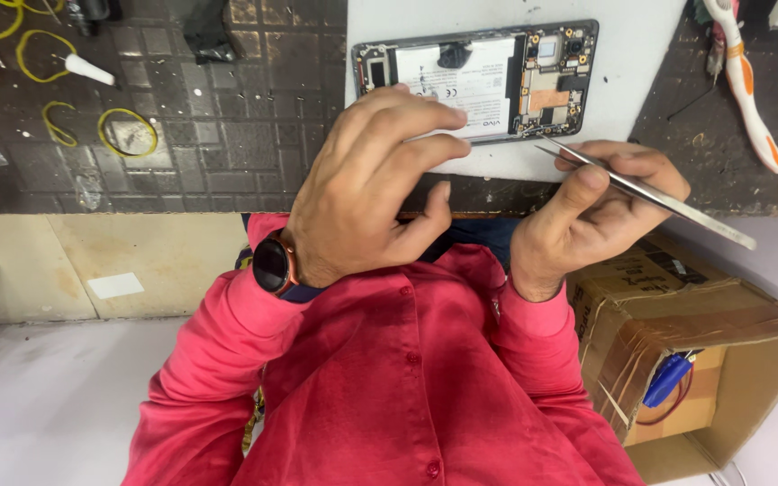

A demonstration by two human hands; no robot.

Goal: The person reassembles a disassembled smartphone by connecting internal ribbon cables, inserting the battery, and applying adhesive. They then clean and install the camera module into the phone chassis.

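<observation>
**Opened phone braced flat, tweezers poised at its near edge**

On the white mat (641, 54) at the twelve o'clock side of the dark worktop (227, 135) lies an opened phone (476, 81), back cover off, its white battery and circuit boards facing up. Lying flat on the pale mat, it likely keeps small parts visible and steady for fine work.

The left hand (366, 193) rests at the phone's six o'clock edge, fingers curled loosely and fingertips pressing on the lower frame, apparently to stop the phone sliding; it grips nothing. A dark wristwatch (274, 264) sits on that wrist.

The right hand (587, 211), at about four o'clock from the phone, pinches metal tweezers (646, 192) between thumb and forefinger, held low and slanted so the tips point toward ten o'clock, just short of the phone's lower right corner. Whether the tips hold anything I cannot tell.

Yellow rubber bands (123, 130) lie at nine o'clock, a toothbrush (747, 85) at three o'clock, an open cardboard box (695, 360) on the floor below.
</observation>
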